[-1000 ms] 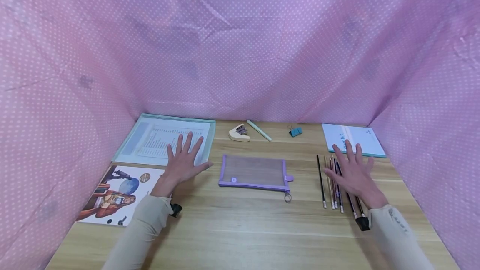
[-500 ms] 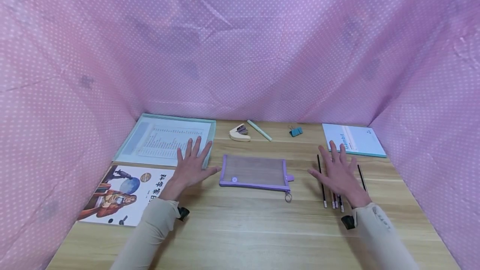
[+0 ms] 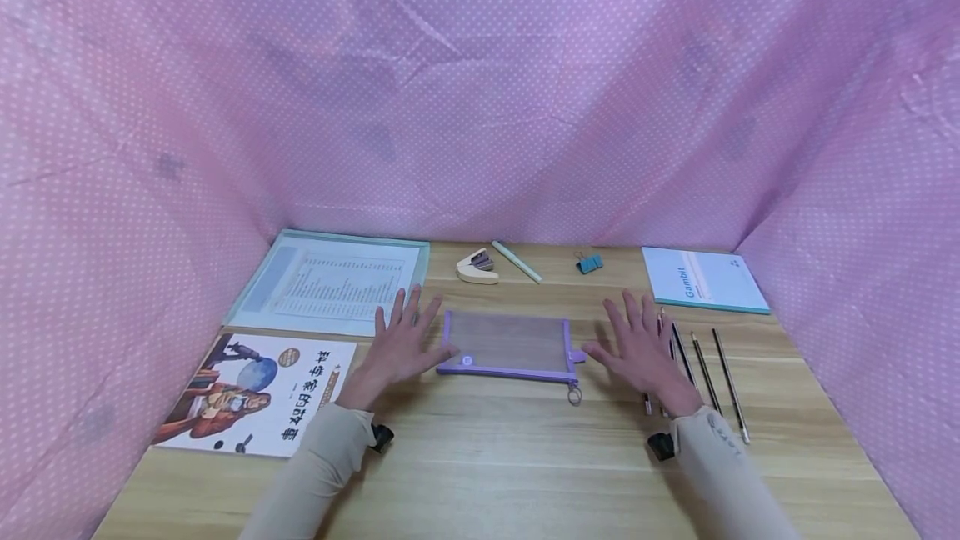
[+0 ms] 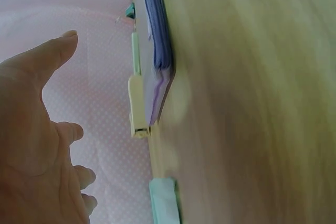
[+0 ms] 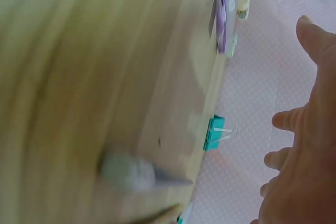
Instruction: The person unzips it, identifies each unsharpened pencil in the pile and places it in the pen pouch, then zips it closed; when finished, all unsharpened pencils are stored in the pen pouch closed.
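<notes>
A purple mesh zipper pouch [image 3: 510, 344] with a ring at its zipper end lies flat in the middle of the table. My left hand [image 3: 401, 348], fingers spread, hovers by the pouch's left edge, its thumb at the corner. On the other side my right hand [image 3: 641, 352] is also spread, its thumb close to the pouch's side tab. Both hands are empty, and both wrist views show them raised above the tabletop. Several pencils [image 3: 705, 373] lie under and to the right of the right hand, some partly hidden by it.
A stapler [image 3: 477, 267], a pale green pen [image 3: 516, 261] and a teal binder clip [image 3: 589, 263] lie along the back. At left are a document folder [image 3: 330, 277] and an illustrated book [image 3: 255, 394]; a light blue notebook [image 3: 705, 277] sits back right. Pink dotted cloth [image 3: 480, 90] encloses the table.
Both spread hands have moved inward toward the pouch, the left one rightward and the right one leftward. More of the book and the right-hand pencils now shows. The pouch has stayed put.
</notes>
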Demonstrator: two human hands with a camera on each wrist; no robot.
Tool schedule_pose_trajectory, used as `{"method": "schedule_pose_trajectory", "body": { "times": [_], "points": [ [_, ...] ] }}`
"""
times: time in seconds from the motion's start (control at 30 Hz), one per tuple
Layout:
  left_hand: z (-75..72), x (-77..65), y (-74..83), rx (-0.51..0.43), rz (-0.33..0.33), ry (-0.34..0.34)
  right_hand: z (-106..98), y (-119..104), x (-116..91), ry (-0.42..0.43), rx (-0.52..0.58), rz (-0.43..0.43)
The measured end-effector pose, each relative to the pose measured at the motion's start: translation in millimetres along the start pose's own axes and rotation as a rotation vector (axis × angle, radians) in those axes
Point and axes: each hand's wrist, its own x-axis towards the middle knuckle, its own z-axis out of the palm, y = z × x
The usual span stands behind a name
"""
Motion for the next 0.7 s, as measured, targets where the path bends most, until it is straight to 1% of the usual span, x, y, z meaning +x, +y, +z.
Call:
{"method": "schedule_pose_trajectory", "body": {
  "times": [0.13, 0.3, 0.5, 0.57, 0.7],
  "points": [
    [5.8, 0.2, 4.7, -0.035, 0.009, -0.002, 8, -10, 1, 0.010, 0.011, -0.002],
    [13.6, 1.2, 7.8, -0.053, 0.028, -0.013, 17, -19, 1, -0.008, 0.031, -0.011],
    [19.7, 3.2, 9.8, -0.063, 0.051, -0.036, 21, -26, 0, -0.028, 0.034, -0.015],
    [21.2, 4.1, 10.0, -0.072, 0.056, -0.042, 22, -28, 1, -0.041, 0.051, -0.019],
    [22.8, 5.1, 10.3, -0.096, 0.064, -0.073, 25, -29, 1, -0.105, 0.105, -0.007]
  ]
}}
